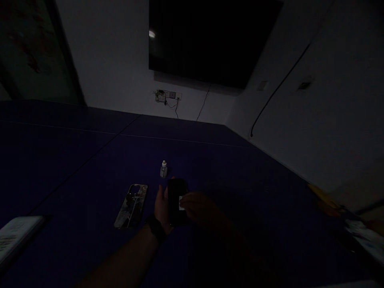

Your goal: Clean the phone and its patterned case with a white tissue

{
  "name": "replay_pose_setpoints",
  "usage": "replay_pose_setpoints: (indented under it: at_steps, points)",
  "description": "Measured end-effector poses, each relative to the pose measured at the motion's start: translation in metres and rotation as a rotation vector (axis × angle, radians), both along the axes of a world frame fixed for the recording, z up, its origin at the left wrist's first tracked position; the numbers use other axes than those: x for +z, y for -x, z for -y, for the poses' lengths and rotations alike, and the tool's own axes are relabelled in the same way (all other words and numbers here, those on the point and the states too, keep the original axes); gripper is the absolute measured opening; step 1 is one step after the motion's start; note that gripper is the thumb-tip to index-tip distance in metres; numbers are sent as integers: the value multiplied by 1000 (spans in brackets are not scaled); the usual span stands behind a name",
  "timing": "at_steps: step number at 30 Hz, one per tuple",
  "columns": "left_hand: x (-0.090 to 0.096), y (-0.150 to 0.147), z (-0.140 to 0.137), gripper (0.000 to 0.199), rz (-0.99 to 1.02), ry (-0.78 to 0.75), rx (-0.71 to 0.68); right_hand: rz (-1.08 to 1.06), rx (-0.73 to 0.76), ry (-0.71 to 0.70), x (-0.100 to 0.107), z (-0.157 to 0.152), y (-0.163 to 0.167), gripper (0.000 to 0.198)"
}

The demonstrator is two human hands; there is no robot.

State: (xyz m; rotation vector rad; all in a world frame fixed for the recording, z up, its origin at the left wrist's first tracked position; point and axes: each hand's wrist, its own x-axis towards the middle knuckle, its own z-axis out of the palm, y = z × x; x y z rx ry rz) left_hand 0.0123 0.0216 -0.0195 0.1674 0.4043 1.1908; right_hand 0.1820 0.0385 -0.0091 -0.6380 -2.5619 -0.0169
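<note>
Dim room. Dark smartphone [177,202] held just above the blue table [75,160], near its middle. Left hand [162,210] cups the phone's left edge, fingers curled behind it. Right hand [199,208] pinches a small white pad [181,203] against the screen. Small clear bottle [163,169] with white cap stands just beyond; contents cannot be told. Patterned phone case [132,206] lies flat to the left, apart. Open tabletop all round; far edge well away.

black phone [177,202]; marbled phone case [132,206]; dark blue table [75,160]; white-capped bottle [163,169].
</note>
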Motion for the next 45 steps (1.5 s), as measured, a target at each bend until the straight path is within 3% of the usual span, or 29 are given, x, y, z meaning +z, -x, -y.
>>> replay_pose_setpoints:
  at_steps: [3,8,12,18,23,26,30,36,42,45]
  points:
    - [0,0,0,66,-32,8,5,-39,-31,31,1,1,-11,19]
    - [2,-1,-1,63,-21,22,5,-36,95,55,-2,1,-8,22]
    - [0,0,0,68,-30,-6,8,-59,0,40,-2,-3,-11,22]
    - [1,0,-1,66,14,0,-7,-11,74,56,-2,-3,-13,21]
    - [4,0,-1,65,-3,29,3,-32,-39,24,-3,-4,-10,22]
    - [2,0,-2,66,-5,11,-7,-35,-27,30,-3,-4,-13,19]
    - [-2,-1,-2,66,3,-9,-1,-12,47,18,-6,-1,2,20]
    - [0,-1,-3,64,20,21,12,-28,-60,22,-6,-7,3,22]
    - [-3,0,-5,64,12,3,-10,5,94,18,-7,0,20,21]
    - [-4,0,-4,66,13,-8,-8,-6,45,15,-7,-1,27,23]
